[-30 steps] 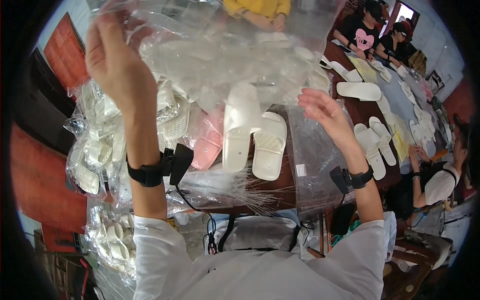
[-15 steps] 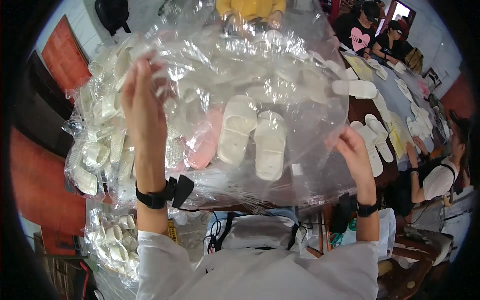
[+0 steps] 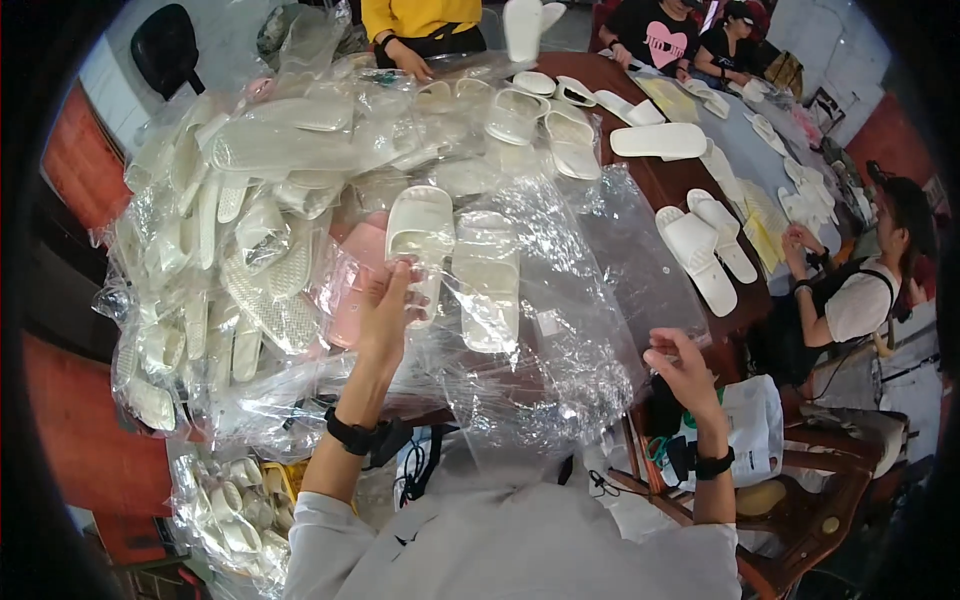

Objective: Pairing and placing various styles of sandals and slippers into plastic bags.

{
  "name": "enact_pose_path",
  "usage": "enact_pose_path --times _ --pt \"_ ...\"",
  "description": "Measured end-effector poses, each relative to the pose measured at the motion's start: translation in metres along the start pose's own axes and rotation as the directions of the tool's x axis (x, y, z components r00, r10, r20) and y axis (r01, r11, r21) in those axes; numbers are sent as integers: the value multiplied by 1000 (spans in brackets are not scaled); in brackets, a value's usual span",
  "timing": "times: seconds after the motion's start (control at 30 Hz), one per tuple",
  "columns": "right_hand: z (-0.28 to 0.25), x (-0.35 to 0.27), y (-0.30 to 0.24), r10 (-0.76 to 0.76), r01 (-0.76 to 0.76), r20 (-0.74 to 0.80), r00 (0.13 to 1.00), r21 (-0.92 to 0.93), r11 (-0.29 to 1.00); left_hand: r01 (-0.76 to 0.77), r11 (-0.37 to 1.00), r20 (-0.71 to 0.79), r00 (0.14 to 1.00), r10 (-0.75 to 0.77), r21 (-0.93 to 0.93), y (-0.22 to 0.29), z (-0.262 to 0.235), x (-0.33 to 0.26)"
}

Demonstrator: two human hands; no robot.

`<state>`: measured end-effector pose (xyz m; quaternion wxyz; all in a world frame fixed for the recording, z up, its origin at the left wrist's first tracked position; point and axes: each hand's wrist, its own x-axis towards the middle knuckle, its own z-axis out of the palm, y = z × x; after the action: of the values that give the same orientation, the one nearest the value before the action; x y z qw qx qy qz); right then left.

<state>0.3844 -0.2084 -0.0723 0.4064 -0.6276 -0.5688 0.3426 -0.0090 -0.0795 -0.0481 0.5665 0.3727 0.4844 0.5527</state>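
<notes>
A pair of white slippers lies in front of me: the left slipper (image 3: 420, 225) looks bare at its toe, while clear plastic film covers the right slipper (image 3: 487, 290). My left hand (image 3: 385, 310) is over the left slipper's lower edge, fingers bent and apart; its contact with the slipper is unclear. A pink slipper (image 3: 358, 275) lies just left of that hand. The large clear plastic sheet (image 3: 570, 330) spreads from the pair to the table's near edge. By its right side hovers my right hand (image 3: 685, 365), fingers loosely curled and apart, holding nothing visible.
Bagged white slippers (image 3: 270, 240) heap up on the left. Unbagged white slippers (image 3: 700, 250) lie on the brown table (image 3: 640, 205) to the right. A person in yellow (image 3: 420, 20) stands across; another person (image 3: 850, 290) sits at right. A wooden chair (image 3: 830, 470) stands at lower right.
The raised plastic sheet has come down over the right slipper and the table's near side. My left hand has moved down and right to the slippers; my right hand has dropped slightly.
</notes>
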Motion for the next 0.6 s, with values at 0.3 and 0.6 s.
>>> enact_pose_path --times 0.3,0.6 --pt "8 29 24 86 -107 216 973 92 990 -33 983 147 989 7 180 -10 17 3" --pt "-25 40 24 206 -263 249 946 224 938 -12 994 203 979 -11 111 -9 9 18"
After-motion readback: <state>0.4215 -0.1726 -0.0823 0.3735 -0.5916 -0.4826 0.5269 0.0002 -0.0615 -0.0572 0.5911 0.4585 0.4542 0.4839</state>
